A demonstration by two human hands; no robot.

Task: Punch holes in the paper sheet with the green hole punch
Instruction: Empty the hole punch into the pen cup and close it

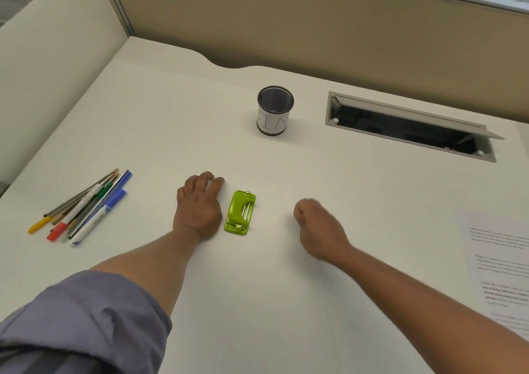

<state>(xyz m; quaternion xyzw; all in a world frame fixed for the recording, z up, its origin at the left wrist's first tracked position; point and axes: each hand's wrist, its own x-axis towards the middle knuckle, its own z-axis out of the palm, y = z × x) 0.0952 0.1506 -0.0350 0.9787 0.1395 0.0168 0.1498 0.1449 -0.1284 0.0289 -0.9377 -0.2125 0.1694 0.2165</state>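
The green hole punch (240, 213) lies on the white desk (257, 287) in the middle. My left hand (199, 206) rests palm down just left of it, fingers loosely curled on the desk, holding nothing. My right hand (317, 230) hovers a little to the right of the punch, fingers curled into a loose fist, slightly blurred, with nothing in it. A printed paper sheet (499, 262) lies at the desk's right edge, partly cut off by the frame.
A mesh cup labelled BIN (274, 111) stands behind the punch. Several pens and markers (86, 207) lie in a pile at the left. An open cable slot (409, 126) is set into the desk at the back right. Partition walls bound the desk.
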